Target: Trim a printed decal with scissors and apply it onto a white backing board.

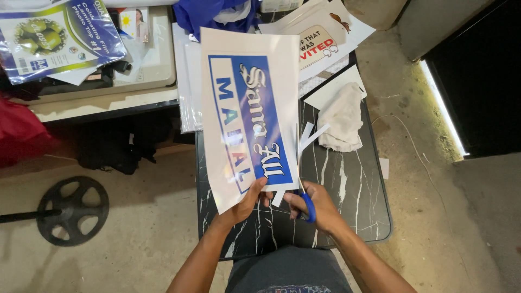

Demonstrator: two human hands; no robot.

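While the left hand point(247, 203) pinches the near edge of a large glossy sheet point(247, 108) between thumb and closed fingers, the right hand point(315, 206) is curled shut through the blue handles of a pair of scissors point(304, 198), whose thin blades run up along the sheet's right edge. The sheet is a tall rectangle with a wide white border around a blue panel bearing white ornate lettering and a paler strip with blue block letters; its surface shines like laminate and it tilts up off the desk point(353, 184), stretching away from both hands. Just beyond the right hand, narrow white offcut strips point(312, 135) fan out from the cut edge, stiff and straight. Farther out past that hand lies a crumpled, soft off-white cloth point(342, 116) on a flat white card. The desk beneath both hands is a dark slab with white marble-like veins and rounded corners. Beyond the sheet's far end more printed sheets point(325, 32) overlap, and far off to the left of the left hand sits a shiny blue packet of film point(59, 35).
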